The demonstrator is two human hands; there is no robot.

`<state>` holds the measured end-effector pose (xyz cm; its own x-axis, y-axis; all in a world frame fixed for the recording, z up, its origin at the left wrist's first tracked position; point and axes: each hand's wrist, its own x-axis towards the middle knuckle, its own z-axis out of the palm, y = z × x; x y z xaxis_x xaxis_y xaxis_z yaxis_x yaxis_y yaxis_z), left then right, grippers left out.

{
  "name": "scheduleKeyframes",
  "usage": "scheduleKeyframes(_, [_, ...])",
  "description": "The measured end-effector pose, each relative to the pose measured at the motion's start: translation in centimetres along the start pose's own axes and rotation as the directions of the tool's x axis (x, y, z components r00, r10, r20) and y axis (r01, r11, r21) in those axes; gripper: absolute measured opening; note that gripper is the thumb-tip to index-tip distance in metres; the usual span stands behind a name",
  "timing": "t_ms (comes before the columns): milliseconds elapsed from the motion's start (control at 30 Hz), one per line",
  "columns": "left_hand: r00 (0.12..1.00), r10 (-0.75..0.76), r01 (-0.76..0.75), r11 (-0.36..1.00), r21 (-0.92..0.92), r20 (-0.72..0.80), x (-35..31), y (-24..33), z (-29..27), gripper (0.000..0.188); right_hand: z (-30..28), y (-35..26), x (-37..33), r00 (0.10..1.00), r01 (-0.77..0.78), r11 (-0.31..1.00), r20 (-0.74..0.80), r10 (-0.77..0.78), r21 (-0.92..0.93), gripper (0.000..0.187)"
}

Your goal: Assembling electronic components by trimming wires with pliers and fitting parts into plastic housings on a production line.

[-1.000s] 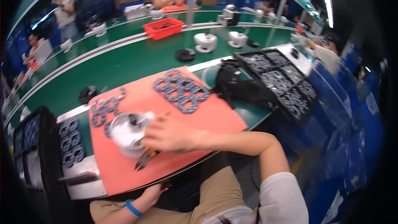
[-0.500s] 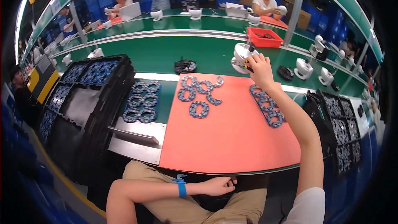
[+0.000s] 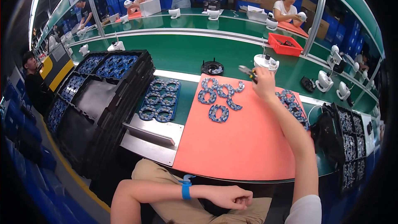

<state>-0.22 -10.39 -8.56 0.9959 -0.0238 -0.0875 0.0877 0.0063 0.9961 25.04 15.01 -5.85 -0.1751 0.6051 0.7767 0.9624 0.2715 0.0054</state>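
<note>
Beyond the far edge of the salmon-pink mat (image 3: pixel 240 149), on the green bench (image 3: pixel 178 50), seems at the set-down of the white rounded housing (image 3: pixel 261 62), close by the right hand (image 3: pixel 264 84); cannot tell whether touching it. In that same hand, grips pliers (image 3: pixel 248 72), black and yellow in the handles, with the jaws pointing left. Next would likely call for drawing clear without knocking the housing. Reaches forward over the mat with the right arm nearly straight. Short of it, leaves ring-shaped circuit boards (image 3: pixel 219 119) lying loose. Across the lap, rests the left hand (image 3: pixel 236 198), apparently empty, with fingers loosely curled.
</note>
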Motion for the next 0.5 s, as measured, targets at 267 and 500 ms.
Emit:
scheduleKeyframes(267, [0.993, 0.103, -0.089, 0.972, -0.217, 0.052, -1.2, 3.2, -3.7, 0.026, 2.6, -3.9, 0.0, 0.878, -0.121, 0.982, 0.447, 0.175, -0.145, 0.024])
scheduleKeyframes(500, [0.981, 0.052, -0.091, 0.975, -0.205, -0.189, -3.6, 5.2, -6.4, 0.029, 2.4, -3.5, -1.0, 0.905, -0.143, 0.988, 0.396, 0.154, -0.056, 0.028])
